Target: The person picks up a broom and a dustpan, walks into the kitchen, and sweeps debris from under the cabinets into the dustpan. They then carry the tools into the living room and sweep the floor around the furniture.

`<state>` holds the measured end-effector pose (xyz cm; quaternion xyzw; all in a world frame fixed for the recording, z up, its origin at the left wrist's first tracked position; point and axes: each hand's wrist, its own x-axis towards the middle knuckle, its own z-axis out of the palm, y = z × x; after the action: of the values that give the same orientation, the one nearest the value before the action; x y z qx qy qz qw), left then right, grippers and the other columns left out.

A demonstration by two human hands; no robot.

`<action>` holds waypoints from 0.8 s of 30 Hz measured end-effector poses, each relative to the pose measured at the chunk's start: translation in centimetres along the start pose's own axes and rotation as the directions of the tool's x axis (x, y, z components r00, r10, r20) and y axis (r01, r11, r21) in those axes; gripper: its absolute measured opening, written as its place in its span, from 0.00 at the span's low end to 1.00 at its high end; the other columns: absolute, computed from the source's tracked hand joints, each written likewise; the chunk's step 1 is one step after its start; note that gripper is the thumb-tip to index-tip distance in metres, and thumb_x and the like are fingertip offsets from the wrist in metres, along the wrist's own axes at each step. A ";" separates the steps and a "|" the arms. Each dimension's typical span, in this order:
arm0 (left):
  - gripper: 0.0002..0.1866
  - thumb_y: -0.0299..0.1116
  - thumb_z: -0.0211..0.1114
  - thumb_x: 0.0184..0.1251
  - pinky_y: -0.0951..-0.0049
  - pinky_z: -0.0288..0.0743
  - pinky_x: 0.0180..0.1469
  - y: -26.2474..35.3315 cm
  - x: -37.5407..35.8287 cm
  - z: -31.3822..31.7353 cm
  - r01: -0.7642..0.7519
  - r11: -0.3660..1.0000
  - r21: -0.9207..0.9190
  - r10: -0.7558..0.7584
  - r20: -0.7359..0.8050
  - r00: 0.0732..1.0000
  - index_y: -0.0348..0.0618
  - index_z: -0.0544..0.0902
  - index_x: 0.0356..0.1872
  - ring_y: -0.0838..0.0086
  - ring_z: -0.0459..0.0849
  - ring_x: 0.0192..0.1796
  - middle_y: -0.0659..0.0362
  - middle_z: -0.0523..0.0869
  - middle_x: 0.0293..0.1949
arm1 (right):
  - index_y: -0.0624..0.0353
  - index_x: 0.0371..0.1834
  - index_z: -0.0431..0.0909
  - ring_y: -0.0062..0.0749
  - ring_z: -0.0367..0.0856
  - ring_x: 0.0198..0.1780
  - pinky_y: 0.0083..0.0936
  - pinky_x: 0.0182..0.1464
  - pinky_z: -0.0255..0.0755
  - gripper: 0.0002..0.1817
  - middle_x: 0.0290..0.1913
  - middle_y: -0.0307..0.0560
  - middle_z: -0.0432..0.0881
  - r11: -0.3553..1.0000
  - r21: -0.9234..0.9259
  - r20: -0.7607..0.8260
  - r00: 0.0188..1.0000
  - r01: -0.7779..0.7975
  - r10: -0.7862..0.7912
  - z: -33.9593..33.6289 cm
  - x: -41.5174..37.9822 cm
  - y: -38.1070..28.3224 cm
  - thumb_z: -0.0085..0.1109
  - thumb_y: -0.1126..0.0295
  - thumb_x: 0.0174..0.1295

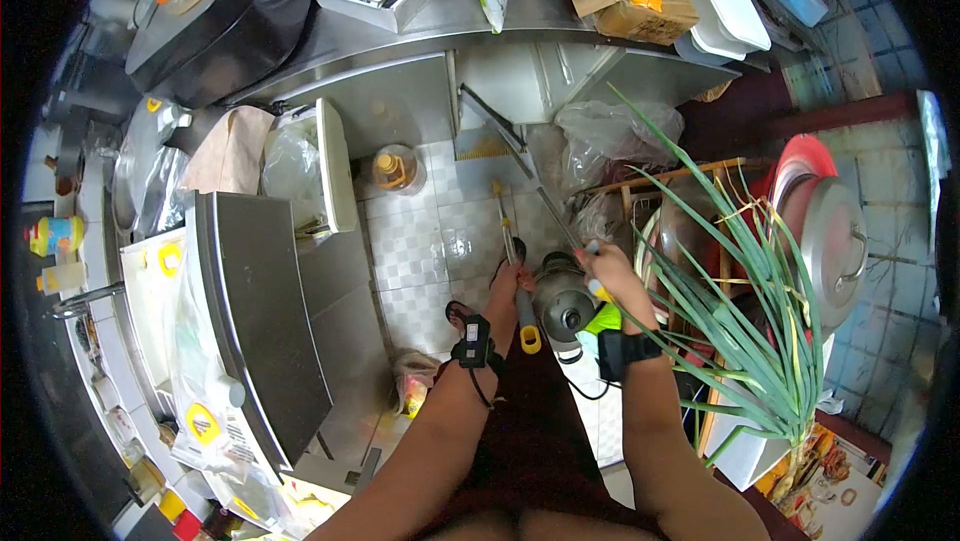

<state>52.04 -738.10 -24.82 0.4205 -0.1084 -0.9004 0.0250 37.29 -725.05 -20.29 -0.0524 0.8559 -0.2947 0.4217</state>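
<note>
My left hand (507, 281) is closed around a thin pole (507, 231) with a grey grip and a yellow looped end (529, 336). In my right hand (612, 276) is the grip of a metal pole (555, 211), which slants up and left to a dark-edged head (490, 113). Beside that head, low between the cabinets, lies a flat grey piece (485, 169) with a yellowish toothed strip; whether it joins either pole I cannot tell. A rounded grey metal appliance (563, 303) stands between my hands.
Tiled floor (410, 256) shows ahead and left, with a bottle of yellowish liquid (395, 171). An open drawer (337, 166) juts out above a steel cabinet (262, 311). Long green onions (770, 341) and a lidded pot (830, 241) crowd the right; plastic bags (610, 141) hang near the counter.
</note>
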 end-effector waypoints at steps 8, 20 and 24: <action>0.03 0.29 0.48 0.65 0.80 0.61 0.17 -0.5 0.3 -1.2 0.046 0.993 -0.107 -0.045 0.010 0.999 0.48 0.64 0.35 0.83 0.63 0.18 0.65 0.66 0.20 | 0.57 0.41 0.72 0.27 0.70 0.14 0.24 0.16 0.62 0.12 0.19 0.42 0.72 0.856 0.498 0.070 0.990 -0.138 0.119 -1.4 -1.4 -6.4 0.56 0.63 0.57; 0.05 0.30 0.48 0.65 0.80 0.62 0.17 -0.1 0.9 -2.0 0.098 0.987 -0.126 -0.088 0.084 0.993 0.47 0.63 0.30 0.82 0.64 0.18 0.64 0.66 0.20 | 0.46 0.40 0.67 0.24 0.66 0.12 0.18 0.13 0.58 0.18 0.16 0.42 0.71 0.457 0.816 0.305 0.935 -0.355 0.182 4.7 2.7 -2.8 0.61 0.54 0.52; 0.04 0.29 0.47 0.66 0.81 0.63 0.17 -1.8 4.3 -4.0 0.119 0.938 -0.327 -0.102 0.067 0.993 0.46 0.64 0.32 0.82 0.64 0.19 0.63 0.67 0.21 | 0.46 0.39 0.67 0.25 0.67 0.12 0.19 0.13 0.59 0.15 0.19 0.44 0.72 0.327 0.867 0.402 0.915 -0.377 -0.011 3.8 -1.0 0.7 0.59 0.56 0.54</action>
<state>52.41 -737.60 -30.92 0.3936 0.0671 -0.9159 0.0419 40.92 -725.86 -21.75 0.2460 0.4484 -0.6640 0.5455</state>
